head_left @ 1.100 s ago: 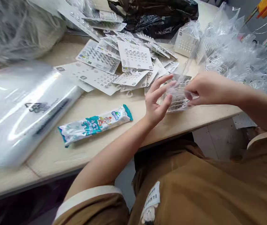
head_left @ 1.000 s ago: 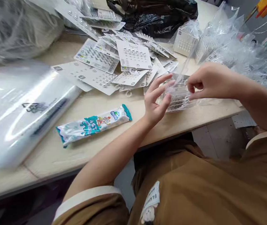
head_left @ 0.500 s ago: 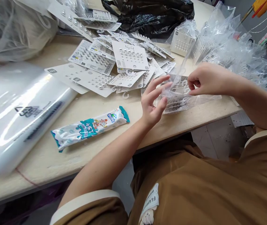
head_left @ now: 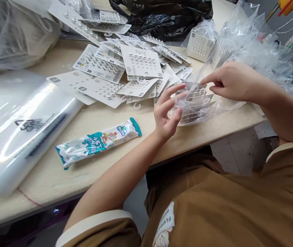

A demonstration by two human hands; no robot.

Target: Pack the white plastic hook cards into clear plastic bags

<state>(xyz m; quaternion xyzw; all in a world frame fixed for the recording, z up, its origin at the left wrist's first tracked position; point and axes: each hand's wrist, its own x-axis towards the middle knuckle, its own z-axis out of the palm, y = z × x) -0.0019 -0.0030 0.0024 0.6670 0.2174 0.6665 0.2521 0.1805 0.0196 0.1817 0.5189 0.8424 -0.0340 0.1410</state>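
A clear plastic bag [head_left: 195,115] lies near the front edge of the table, with a stack of earring cards [head_left: 200,99] inside, their white hooks showing through the film. My left hand [head_left: 168,111] is at the bag's left side, fingers spread and the fingertips touching the film. On the right, my right hand [head_left: 235,82] is over the bag's loose film. Its index finger points left at the film, the thumb is apart from it, and the other fingers are curled. A heap of pearl earring cards [head_left: 142,61] is spread behind my left hand.
A wrapped snack bar [head_left: 98,142] lies left of my left forearm. Beyond it is a large clear plastic bundle [head_left: 25,130]. A black plastic bag [head_left: 167,17] is at the back, beside a bagged card stack [head_left: 200,44]. Many filled clear bags [head_left: 270,58] are piled at right.
My right hand has opened from a pinch on the film and moved slightly up, its index finger now stretched leftward. My left hand has stayed nearly in place.
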